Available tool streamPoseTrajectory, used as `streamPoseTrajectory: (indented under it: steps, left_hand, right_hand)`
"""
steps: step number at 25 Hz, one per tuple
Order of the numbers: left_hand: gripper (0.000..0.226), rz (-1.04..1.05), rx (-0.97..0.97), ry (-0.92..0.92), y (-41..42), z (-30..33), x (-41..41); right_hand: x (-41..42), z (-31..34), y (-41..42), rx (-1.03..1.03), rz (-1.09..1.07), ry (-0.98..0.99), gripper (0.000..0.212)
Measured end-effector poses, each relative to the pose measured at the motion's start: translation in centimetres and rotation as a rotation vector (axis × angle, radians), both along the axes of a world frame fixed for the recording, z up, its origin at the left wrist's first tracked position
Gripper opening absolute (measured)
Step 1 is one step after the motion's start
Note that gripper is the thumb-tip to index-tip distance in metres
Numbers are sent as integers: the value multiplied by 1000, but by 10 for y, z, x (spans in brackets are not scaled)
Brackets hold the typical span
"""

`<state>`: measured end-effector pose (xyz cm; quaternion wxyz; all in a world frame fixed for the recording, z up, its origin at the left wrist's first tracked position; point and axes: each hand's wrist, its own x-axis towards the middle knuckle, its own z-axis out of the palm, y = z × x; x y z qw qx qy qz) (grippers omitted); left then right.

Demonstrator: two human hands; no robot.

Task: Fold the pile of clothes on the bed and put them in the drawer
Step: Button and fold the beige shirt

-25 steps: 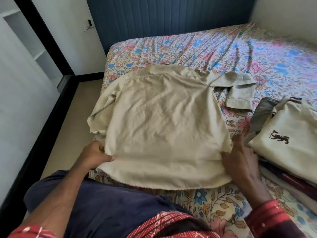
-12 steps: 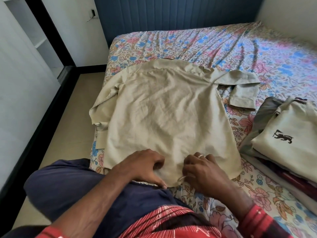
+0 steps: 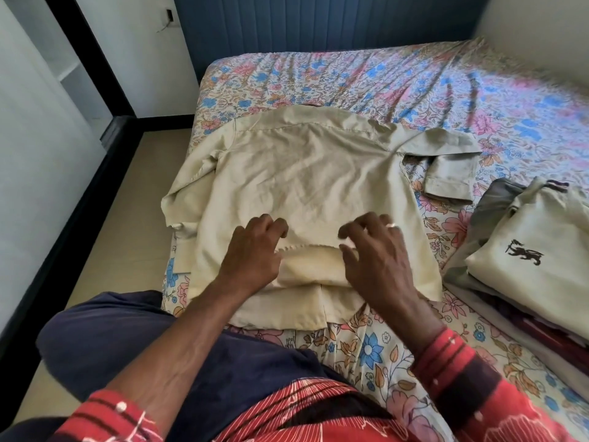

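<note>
Both hands rest on the lower half of a beige shirt (image 3: 306, 186) spread back-up on a bed (image 3: 414, 81) with a floral sheet. The left hand (image 3: 255, 250) has its fingers curled over the raised hem, which is turned up and away from the person; the thumb is hidden, so whether it pinches the cloth cannot be told. The right hand (image 3: 376, 250), wearing a ring, sits just beside it with fingers spread and bent, the thumb tucked against the rolled fold. Between the hands the hem forms a soft ridge, with a lower layer of cloth showing beneath it toward the person.

The shirt's left sleeve hangs over the bed's left edge, which drops to a strip of pale floor (image 3: 127, 218) beside a dark-framed white wardrobe (image 3: 38, 154). The right sleeve (image 3: 446, 167) lies folded back on the sheet. Beyond the collar the sheet stretches to a blue headboard (image 3: 318, 23).

Half a second earlier the hands were lower, gripping the hem flat at the near edge; a second ago they were wide apart at the two bottom corners. The hem has since come up onto the shirt's back.

To the right, touching nothing of the shirt, a stack of folded clothes (image 3: 522, 250) sits near the bed's right side, topped by a cream garment with a dark emblem. No drawer is in view.
</note>
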<state>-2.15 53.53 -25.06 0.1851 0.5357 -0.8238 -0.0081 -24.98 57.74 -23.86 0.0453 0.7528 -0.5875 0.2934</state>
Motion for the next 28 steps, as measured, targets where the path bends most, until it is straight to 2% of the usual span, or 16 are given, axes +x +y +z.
streamPoseTrajectory:
  steps: [1, 2, 3, 4, 5, 7, 9, 11, 14, 17, 19, 22, 23, 25, 27, 28]
  left_hand:
    - [28, -52, -125, -3, 6, 0, -5]
    - [23, -158, -132, 5, 13, 0, -11]
    - [17, -281, -30, 8, 22, -1, -18]
    - [14, -365, 150, -19, 30, -3, -22]
    - [21, -393, 338, -61, 35, -6, -25]
    - [42, -374, 484, -118, 39, -17, -26]
    - [49, -361, 453, -156, 43, -24, -30]
    - [34, -400, 354, -195, 52, -30, -37]
    - [15, -390, 394, -57, 56, -30, -34]
    - [3, -293, 503, 117, 52, -34, -22]
    - [10, -279, 492, 129, 54, -34, -20]
    - [55, -363, 310, -179, 53, -36, -24]
    - [56, -398, 204, -222, 52, -38, -25]
    - [35, -459, 116, -140, 51, -42, -26]
    - [14, -419, 218, 131, 53, -44, -25]
    - [13, -341, 245, 288, 53, -44, -23]
  right_hand:
    - [5, -6, 15, 24, 113, -7, 13]
    - [7, -14, 29, 118, 198, 1, 7]
    - [6, -22, 40, 265, 234, 3, 6]
    - [0, -31, 47, 399, 239, 10, 13]
    - [-6, -39, 51, 488, 253, 38, 23]
    - [-17, -50, 50, 580, 318, 108, 44]
    - [-21, -56, 49, 566, 335, 139, 51]
    - [-20, -63, 50, 470, 305, 150, 39]
    - [-17, -67, 51, 336, 292, 134, 16]
    - [-26, -64, 51, 289, 335, 82, 19]
    - [-33, -64, 48, 318, 369, 96, 27]
    - [-34, -67, 48, 351, 364, 31, 25]
    - [-34, -67, 49, 346, 343, 0, 20]
    - [-33, -66, 50, 346, 283, -77, 13]
    - [-32, -64, 51, 353, 225, -159, 14]
    - [-31, -64, 50, 347, 212, -190, 14]
